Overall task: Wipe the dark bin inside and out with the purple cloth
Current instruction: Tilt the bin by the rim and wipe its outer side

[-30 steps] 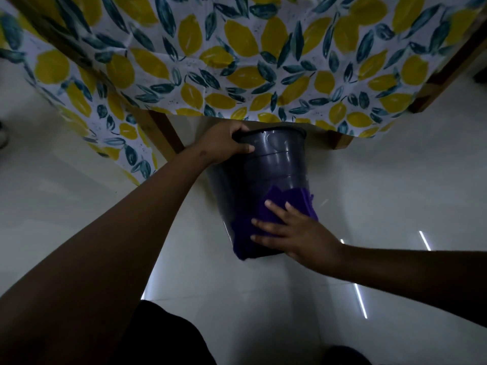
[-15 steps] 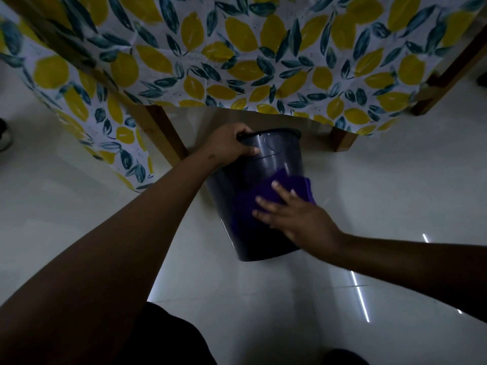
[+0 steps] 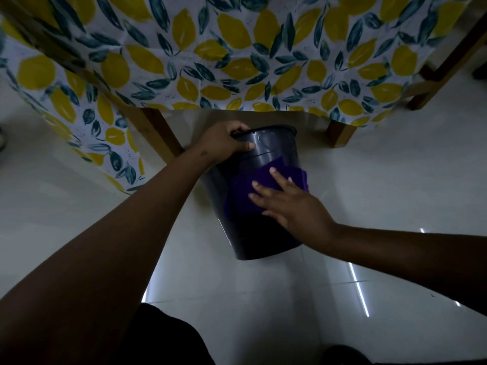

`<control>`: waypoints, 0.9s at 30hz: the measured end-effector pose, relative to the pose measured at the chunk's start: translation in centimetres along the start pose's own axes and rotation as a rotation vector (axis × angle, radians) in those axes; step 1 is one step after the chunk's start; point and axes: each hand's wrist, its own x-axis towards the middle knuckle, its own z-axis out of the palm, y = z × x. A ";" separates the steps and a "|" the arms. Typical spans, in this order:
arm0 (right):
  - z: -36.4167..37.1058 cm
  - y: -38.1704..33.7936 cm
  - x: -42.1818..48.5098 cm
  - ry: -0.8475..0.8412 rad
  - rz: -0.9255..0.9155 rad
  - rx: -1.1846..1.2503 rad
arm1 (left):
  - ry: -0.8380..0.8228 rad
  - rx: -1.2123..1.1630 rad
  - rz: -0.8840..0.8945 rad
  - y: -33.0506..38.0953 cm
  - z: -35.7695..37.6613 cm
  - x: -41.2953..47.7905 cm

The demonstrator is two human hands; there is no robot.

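Note:
The dark bin stands on the pale floor, tilted with its rim toward the table. My left hand grips the rim at its upper left edge. The purple cloth lies spread on the bin's outer wall, about midway up. My right hand presses flat on the cloth with its fingers spread, pointing up and left. The inside of the bin is hidden from this angle.
A table covered with a lemon-and-leaf patterned cloth hangs over the far side. Wooden legs stand left and right behind the bin. Glossy white floor tiles surround it. My dark-clothed knee shows at the bottom.
My right hand has slid the purple cloth up the bin's outer wall, from near the base to the middle. My left hand has kept its grip on the rim.

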 end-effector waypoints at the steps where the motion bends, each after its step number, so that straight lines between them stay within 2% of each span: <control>1: 0.3 -0.3 -0.8 -0.054 -0.090 -0.050 | -0.001 0.008 0.000 -0.1 -0.1 0.0; 4: 0.7 -1.4 -2.3 -0.182 -0.279 -0.069 | 0.036 0.036 -0.002 0.0 -0.1 -0.1; 7: 0.1 -1.5 -2.4 -0.192 -0.304 -0.021 | 0.064 0.009 -0.008 -0.1 0.1 -0.3; 9: -0.6 -0.8 -1.8 -0.163 -0.253 0.019 | 0.059 -0.030 -0.020 -0.2 0.0 -0.4; 13: -1.7 0.4 -0.2 0.020 -0.031 0.071 | 0.020 -0.050 -0.002 -0.4 -0.8 -0.5; 16: -1.0 -0.3 -0.1 0.017 0.009 0.044 | -0.061 -0.039 -0.008 -0.5 -1.5 -0.6; 21: 0.3 -2.0 -2.0 -0.181 -0.220 -0.106 | -0.046 0.115 0.039 0.3 -1.6 -0.5; 24: 0.9 -2.9 -3.0 -0.215 -0.320 -0.070 | -0.067 0.102 0.094 1.1 -1.0 -0.7; 27: 0.6 -2.7 -2.9 -0.201 -0.330 -0.028 | -0.061 0.155 0.086 1.1 -0.6 -0.9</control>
